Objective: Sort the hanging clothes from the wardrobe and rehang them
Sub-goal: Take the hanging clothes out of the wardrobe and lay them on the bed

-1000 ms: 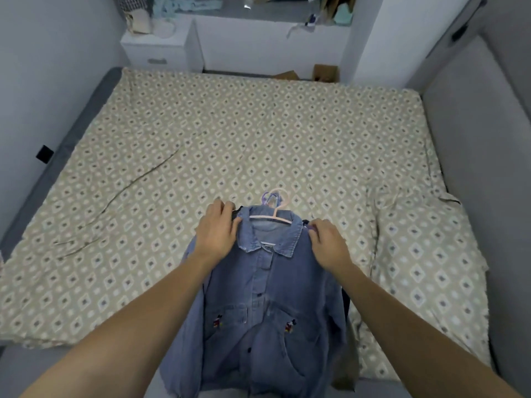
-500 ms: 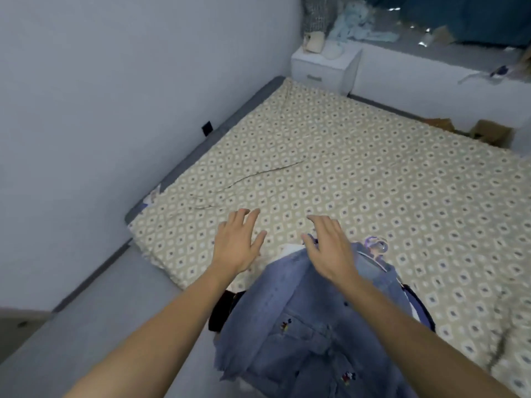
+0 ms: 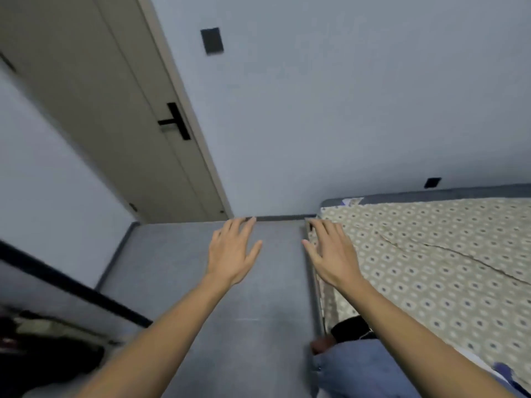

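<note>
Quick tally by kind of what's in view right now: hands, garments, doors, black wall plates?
Hands: 2, left hand and right hand, both empty with fingers spread
Garments: 2, denim shirt and a black item on the bed edge
Doors: 1, door
Black wall plates: 2, upper plate, lower plate
Total: 7

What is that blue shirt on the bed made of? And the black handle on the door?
The blue collared shirt looks like denim: a faded, soft-looking blue cloth lying in folds over the edge of the patterned bed. The black T-shaped door handle looks like matte metal, thin and straight-edged with no shine, though painted plastic could look the same from here.
</note>
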Demonstrator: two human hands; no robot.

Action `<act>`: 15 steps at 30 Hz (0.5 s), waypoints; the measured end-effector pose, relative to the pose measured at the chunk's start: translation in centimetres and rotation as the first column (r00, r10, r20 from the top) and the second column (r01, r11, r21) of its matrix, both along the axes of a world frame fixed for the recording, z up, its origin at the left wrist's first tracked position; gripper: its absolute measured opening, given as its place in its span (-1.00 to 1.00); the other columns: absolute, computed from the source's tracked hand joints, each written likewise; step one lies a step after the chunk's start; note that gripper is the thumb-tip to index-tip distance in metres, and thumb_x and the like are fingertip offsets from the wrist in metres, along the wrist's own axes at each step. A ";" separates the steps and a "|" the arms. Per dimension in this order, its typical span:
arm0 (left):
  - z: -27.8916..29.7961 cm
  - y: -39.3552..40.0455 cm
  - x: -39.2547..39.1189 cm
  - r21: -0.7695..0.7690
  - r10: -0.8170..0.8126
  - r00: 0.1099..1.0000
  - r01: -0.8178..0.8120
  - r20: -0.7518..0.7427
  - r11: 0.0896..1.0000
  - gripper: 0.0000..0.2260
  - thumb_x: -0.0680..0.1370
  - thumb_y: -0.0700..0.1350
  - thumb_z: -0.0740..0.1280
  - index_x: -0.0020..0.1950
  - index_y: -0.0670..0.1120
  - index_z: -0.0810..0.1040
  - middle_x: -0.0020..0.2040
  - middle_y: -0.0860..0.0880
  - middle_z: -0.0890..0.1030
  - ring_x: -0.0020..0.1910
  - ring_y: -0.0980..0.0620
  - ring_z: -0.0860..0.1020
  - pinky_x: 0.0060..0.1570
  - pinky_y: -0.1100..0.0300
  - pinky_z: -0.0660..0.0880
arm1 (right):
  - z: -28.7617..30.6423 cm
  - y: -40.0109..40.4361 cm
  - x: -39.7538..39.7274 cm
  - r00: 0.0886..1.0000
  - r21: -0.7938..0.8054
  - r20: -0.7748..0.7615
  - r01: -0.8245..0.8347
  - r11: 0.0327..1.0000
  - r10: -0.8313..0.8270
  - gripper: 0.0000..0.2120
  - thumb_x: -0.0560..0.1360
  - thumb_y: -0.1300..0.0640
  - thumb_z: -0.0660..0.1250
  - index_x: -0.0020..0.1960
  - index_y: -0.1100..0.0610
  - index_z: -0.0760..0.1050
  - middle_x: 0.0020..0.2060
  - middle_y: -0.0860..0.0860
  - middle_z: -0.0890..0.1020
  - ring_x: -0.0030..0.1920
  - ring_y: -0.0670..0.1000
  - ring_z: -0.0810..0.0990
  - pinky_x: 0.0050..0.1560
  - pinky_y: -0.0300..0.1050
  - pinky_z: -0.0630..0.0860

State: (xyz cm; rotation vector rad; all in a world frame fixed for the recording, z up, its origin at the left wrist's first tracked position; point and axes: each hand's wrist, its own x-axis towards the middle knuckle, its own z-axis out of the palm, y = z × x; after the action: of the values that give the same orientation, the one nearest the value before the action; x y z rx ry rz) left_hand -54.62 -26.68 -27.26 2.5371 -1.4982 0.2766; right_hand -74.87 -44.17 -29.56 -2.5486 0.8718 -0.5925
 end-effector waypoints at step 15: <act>4.3 42.7 5.9 -0.064 0.752 0.657 -0.749 0.061 0.660 -0.45 0.68 0.26 0.05 0.55 0.00 0.42 0.39 -0.07 0.52 0.36 -0.12 0.47 0.18 -0.08 0.50 | 4.9 32.9 25.6 0.606 -0.104 -0.084 -0.794 0.598 0.791 -0.46 0.66 -0.26 0.06 0.46 0.05 0.44 0.25 -0.02 0.59 0.24 0.09 0.50 0.10 0.04 0.53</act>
State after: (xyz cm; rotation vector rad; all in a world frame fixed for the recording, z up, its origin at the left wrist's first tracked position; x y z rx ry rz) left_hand -48.68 16.02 -22.93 3.0052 -0.3347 0.5077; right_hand -49.28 -11.23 -24.67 -2.6944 -0.3798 -0.3111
